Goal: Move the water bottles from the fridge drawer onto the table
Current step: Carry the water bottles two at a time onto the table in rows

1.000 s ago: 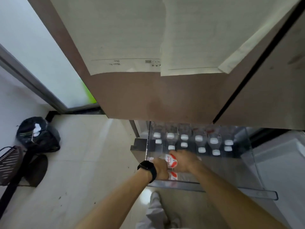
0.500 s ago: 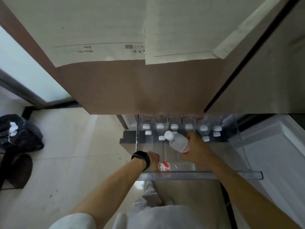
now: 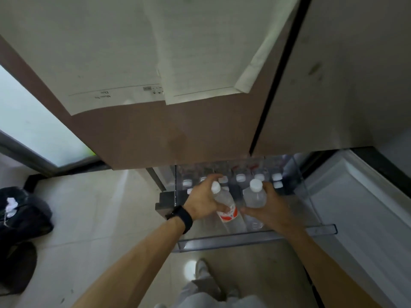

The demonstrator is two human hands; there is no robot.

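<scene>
Left hand point(image 3: 201, 201) grips red-labelled bottle point(image 3: 225, 206), right hand point(image 3: 270, 211) grips plain bottle point(image 3: 254, 196); lift both hands' bottles clear of fridge drawer point(image 3: 244, 239) rim before turning.

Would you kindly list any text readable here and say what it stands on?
"Memo No" and "Date": upside down on the left paper sheet.
Red-labelled bottle in the left hand: label too blurred.
Plain bottle in the right hand: nothing readable.
</scene>
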